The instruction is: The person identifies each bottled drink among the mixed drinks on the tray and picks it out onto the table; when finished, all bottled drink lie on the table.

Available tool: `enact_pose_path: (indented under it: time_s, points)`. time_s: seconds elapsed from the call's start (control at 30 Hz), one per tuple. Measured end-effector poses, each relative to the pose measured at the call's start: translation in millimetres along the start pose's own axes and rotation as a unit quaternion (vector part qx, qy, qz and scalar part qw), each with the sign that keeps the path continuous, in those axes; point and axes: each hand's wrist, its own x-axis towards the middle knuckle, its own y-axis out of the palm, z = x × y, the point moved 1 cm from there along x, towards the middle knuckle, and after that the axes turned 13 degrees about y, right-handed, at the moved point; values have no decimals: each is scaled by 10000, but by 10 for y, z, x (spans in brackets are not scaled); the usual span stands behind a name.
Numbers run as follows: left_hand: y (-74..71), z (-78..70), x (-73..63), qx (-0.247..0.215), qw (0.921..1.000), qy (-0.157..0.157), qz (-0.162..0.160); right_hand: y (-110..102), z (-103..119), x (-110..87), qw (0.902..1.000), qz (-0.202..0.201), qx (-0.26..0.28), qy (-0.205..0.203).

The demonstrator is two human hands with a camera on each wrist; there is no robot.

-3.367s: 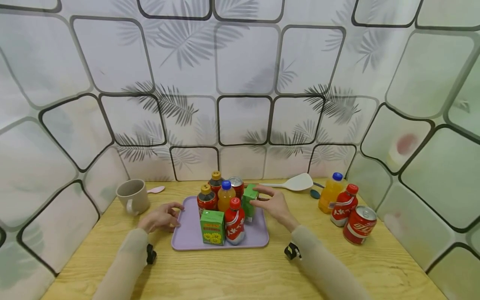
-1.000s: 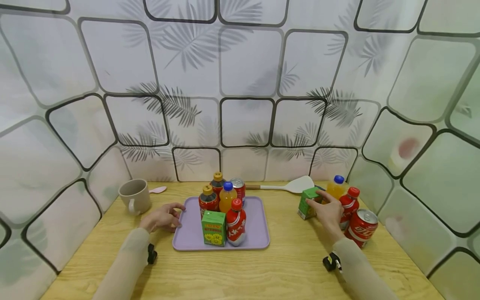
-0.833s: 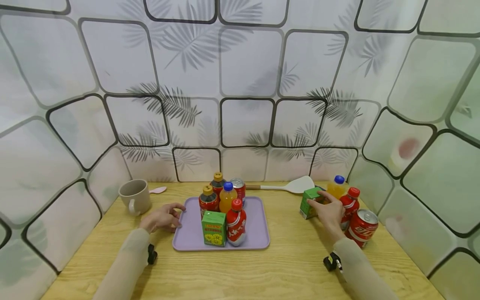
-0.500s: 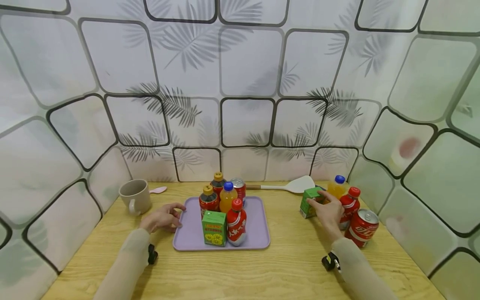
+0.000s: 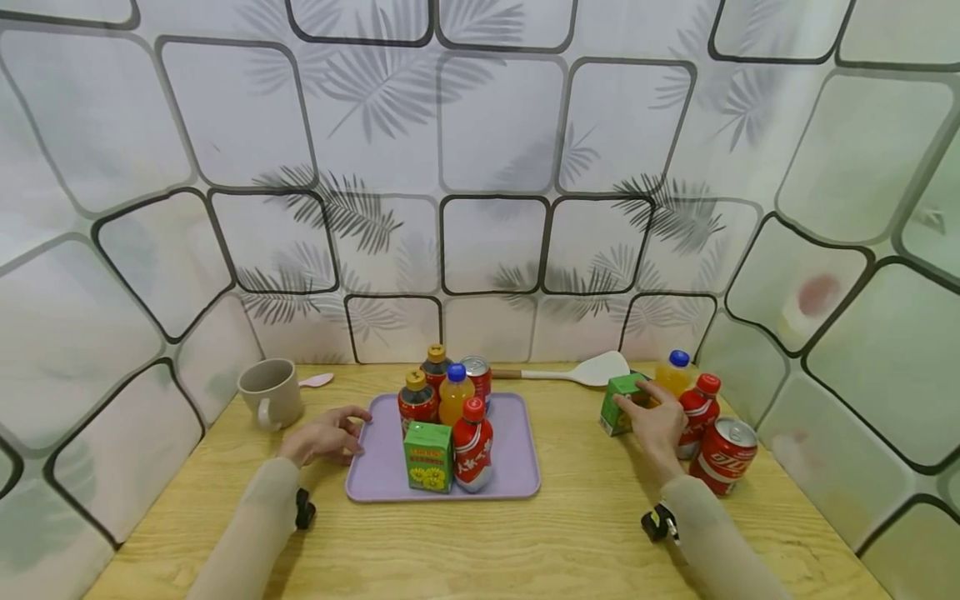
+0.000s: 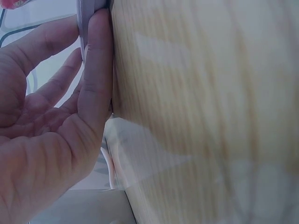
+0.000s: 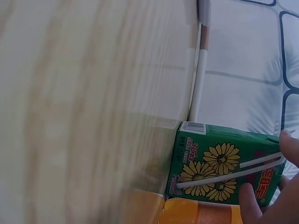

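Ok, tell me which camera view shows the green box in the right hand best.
The right wrist view: the box looks larger, its flowers, straw and barcode plain, with fingers over one end. The head view shows it smaller, partly hidden by the right hand; the left wrist view misses it.

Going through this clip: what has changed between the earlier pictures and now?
The green rectangular drink carton with yellow flowers, first at the right end of the lilac rectangular plastic tray, has moved right, off the tray, next to the blue-capped orange plastic bottle. The right hand moved with it and still pinches it. The left hand stayed at the tray's left edge; nothing else visibly moved.
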Motion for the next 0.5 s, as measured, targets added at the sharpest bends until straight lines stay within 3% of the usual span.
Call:
enact_pose_path:
  time_s: [0.13, 0.37, 0.5]
  points:
    - [0, 11, 5, 30, 10000, -47, -57, -6, 22, -3, 9998, 5, 216, 57]
    - [-2, -5, -3, -9, 10000, -19, 7, -14, 125, -69, 9971, -328, 683, -59]
    - [-3, -10, -12, -21, 10000, -30, 13, 12, 178, -150, 9967, -244, 761, -163]
